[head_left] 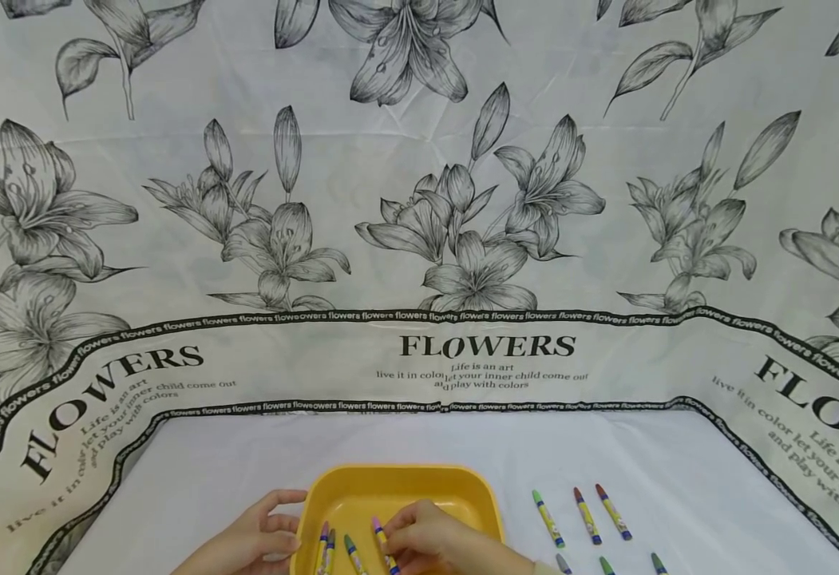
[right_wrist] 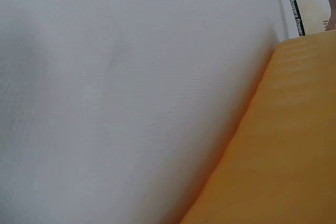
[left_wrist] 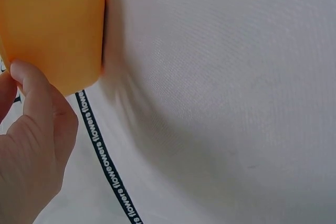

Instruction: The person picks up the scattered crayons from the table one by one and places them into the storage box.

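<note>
A yellow plastic tray (head_left: pixel 462 477) stands on the white cloth, and several crayons lie inside it. My right hand (head_left: pixel 437 539) reaches into the tray and pinches a pink-tipped crayon (head_left: pixel 379 533). To the left of that lie a green crayon (head_left: pixel 354 551) and two more side by side, one with a purple tip (head_left: pixel 322 539) and one brownish (head_left: pixel 330 549). My left hand (head_left: pixel 261 537) holds the tray's left side; in the left wrist view its fingers (left_wrist: pixel 32 85) grip the rim. The right wrist view shows the tray's outer wall (right_wrist: pixel 283 140), with the right hand out of sight.
Right of the tray, crayons lie apart in two rows on the cloth: a green one (head_left: pixel 548 519) and two reddish ones (head_left: pixel 587 517) behind, several partly cut off in front. A flower-printed curtain (head_left: pixel 462 239) rises behind and at both sides.
</note>
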Demonstrator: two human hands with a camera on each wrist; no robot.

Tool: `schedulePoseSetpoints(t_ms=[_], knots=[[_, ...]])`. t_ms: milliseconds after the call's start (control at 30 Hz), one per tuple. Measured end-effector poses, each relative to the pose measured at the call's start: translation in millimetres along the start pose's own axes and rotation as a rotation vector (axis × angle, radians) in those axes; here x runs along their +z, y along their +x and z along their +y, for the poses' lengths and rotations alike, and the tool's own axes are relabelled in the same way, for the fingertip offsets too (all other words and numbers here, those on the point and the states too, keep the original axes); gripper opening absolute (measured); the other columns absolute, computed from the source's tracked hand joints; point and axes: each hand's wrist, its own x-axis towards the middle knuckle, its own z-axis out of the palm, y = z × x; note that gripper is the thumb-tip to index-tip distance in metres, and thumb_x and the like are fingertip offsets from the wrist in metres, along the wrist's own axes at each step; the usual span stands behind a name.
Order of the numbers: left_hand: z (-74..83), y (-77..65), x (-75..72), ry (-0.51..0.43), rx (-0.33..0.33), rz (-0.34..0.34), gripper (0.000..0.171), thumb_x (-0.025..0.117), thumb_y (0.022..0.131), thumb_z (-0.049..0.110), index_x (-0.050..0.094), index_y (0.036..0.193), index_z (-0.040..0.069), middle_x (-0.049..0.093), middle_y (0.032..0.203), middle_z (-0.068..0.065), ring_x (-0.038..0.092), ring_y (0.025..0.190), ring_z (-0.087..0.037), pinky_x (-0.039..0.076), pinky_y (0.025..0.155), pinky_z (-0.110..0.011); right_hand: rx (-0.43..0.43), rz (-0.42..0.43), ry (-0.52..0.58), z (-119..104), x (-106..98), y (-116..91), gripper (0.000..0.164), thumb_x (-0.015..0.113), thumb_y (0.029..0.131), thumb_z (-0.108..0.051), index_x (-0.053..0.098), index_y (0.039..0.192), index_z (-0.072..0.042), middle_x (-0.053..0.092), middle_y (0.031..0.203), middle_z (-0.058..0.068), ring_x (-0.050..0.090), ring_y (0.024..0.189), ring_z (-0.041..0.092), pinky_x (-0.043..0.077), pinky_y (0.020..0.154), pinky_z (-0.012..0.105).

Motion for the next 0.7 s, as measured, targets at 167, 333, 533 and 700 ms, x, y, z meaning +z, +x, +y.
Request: schedulePoseSetpoints(t_ms=[167, 333, 533, 700], knots=[[-1.8, -0.5, 0.3, 0.024, -0.008, 0.009, 0.067, 0.058, 0.085, 0.002, 0.019, 0.139, -0.002, 0.058, 0.102, -0.011, 0.06, 0.081, -0.017, 0.052, 0.079, -0.032, 0.0, -0.011, 0.027, 1.1, 0.4, 0.9, 0.009, 0.064, 0.078, 0.002, 0.066, 0.087, 0.001, 0.058, 0.061, 0.002, 0.053, 0.047, 0.005, 0.049, 0.048, 0.016], [-1.8, 2.3, -1.2, 0.026, 0.019, -0.017, 0.065, 0.058, 0.085, 0.002, 0.02, 0.138, -0.002, 0.058, 0.101, -0.01, 0.06, 0.083, -0.016, 0.052, 0.076, -0.029, -0.02, -0.017, 0.057, -0.9, -1.9, 0.1, 0.01, 0.063, 0.078, 0.001, 0.065, 0.088, 0.002, 0.059, 0.061, 0.004, 0.053, 0.047, 0.006, 0.049, 0.047, 0.017], [-2.1, 5.0, -1.6, 0.041, 0.025, -0.007, 0.065, 0.057, 0.086, 0.002, 0.021, 0.139, -0.003, 0.058, 0.101, -0.011, 0.061, 0.084, -0.017, 0.053, 0.077, -0.03, -0.043, -0.027, 0.079, -9.5, -10.9, -2.4, 0.013, 0.062, 0.08, -0.001, 0.065, 0.092, 0.004, 0.06, 0.064, 0.005, 0.055, 0.05, 0.008, 0.05, 0.048, 0.019], [-2.4, 5.9, -2.8, 0.042, 0.029, -0.022, 0.065, 0.058, 0.086, 0.003, 0.02, 0.139, -0.003, 0.059, 0.101, -0.011, 0.061, 0.085, -0.017, 0.053, 0.078, -0.03, -0.05, -0.036, 0.093, -21.4, -28.8, -3.3, 0.02, 0.061, 0.084, -0.003, 0.063, 0.1, 0.008, 0.063, 0.071, 0.005, 0.058, 0.054, 0.009, 0.052, 0.052, 0.02]])
